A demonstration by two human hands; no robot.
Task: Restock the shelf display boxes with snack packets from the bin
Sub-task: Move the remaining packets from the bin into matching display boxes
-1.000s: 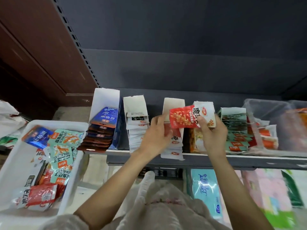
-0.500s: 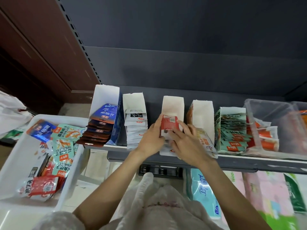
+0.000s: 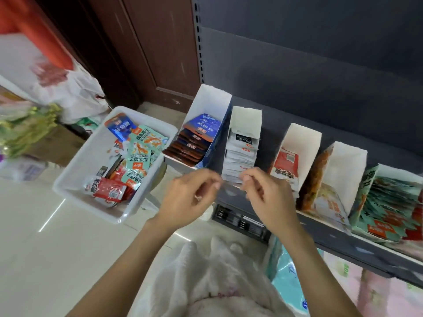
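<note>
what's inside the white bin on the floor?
White bin: a loose heap of snack packets, teal ones in the middle, a blue one at the far end, red ones nearest. Anything beneath them is covered.

Glossy foil packets (image 3: 146, 143), white plastic bin (image 3: 75, 170)

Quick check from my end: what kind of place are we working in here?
Most likely a small shop, at a retail shelf. A dark metal shelf carries a row of open display boxes filled with snack packets, a white bin of mixed packets stands beside it, and packaged goods sit on the level below.
</note>
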